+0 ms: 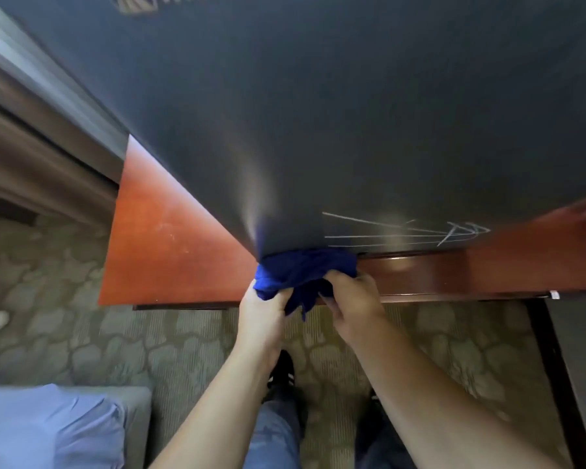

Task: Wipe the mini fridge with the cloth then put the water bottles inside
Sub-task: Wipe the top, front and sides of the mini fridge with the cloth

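Filling most of view: mini fridge [318,113], dark matte face, scratch marks low on right, standing on reddish wooden desk [170,238]. Below that, patterned carpet [82,333] and bed corner [48,428] at lower left. No water bottles in view.

Pressed against fridge's lower front corner: blue cloth [305,272], bunched, touching dark surface just above desk edge. Judged soft, light, limp; conforms to corner, prone to slipping out if held loosely. Best taken by a gathered wad, not a loose edge.

Left hand [264,313] clenched on cloth's left side, fingers curled into folds. Right hand [349,299] clenched on right side, thumb over fabric. Grip of both: closed on cloth, cloth sitting between and just ahead of them, a tail hanging below.

Judged stage: wiping, bottles not yet begun.
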Demonstrator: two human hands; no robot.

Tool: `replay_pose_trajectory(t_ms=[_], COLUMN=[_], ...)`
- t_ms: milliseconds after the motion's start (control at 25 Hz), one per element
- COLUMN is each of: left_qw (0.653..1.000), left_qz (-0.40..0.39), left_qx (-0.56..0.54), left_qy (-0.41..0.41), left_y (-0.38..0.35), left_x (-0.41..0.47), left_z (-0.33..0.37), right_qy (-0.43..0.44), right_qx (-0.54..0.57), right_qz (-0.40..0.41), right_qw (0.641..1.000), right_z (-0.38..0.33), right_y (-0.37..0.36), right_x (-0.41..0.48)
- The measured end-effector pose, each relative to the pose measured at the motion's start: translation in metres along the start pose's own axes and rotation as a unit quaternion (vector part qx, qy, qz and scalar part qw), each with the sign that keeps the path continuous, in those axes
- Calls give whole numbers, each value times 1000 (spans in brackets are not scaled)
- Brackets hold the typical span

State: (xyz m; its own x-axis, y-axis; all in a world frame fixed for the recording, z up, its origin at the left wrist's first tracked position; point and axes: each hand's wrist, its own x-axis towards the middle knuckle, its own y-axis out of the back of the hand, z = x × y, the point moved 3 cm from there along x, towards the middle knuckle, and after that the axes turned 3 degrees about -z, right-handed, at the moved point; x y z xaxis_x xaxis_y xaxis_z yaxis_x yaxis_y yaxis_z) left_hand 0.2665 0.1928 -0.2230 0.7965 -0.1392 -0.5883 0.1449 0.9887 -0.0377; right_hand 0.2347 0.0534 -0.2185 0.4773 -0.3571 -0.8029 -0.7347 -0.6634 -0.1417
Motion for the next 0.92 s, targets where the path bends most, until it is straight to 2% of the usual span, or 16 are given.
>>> replay_pose_trajectory(t_ms=[120,200,320,480,640,800,920], left_qw=[993,987,982,955,937,950,957], left_qz=[-14,-9,-18,17,11,19,63], left_qx=[-113,-156,-141,-77,-52,-36,10], left_qy=[4,-23,-125,-285,-347,-310,-281], left_y=[-13,-27,-44,-51,-48,-48,-43], left_x=[-28,-56,-99,-150,-165,-157,-147], left_z=[32,67,127,208,239,228,206], right_qy=[56,105,201,316,312,233,188], right_qx=[32,45,73,107,152,143,123], right_qz=[-38,-60,-112,-216,-280,-245,-190], right_qw=[997,992,970,918,895,930,956], right_z=[-34,-62,-113,-173,-193,-175,-156], right_y=[5,10,11,9,4,-1,-2], right_x=[-38,-72,-126,-189,-217,-193,-178])
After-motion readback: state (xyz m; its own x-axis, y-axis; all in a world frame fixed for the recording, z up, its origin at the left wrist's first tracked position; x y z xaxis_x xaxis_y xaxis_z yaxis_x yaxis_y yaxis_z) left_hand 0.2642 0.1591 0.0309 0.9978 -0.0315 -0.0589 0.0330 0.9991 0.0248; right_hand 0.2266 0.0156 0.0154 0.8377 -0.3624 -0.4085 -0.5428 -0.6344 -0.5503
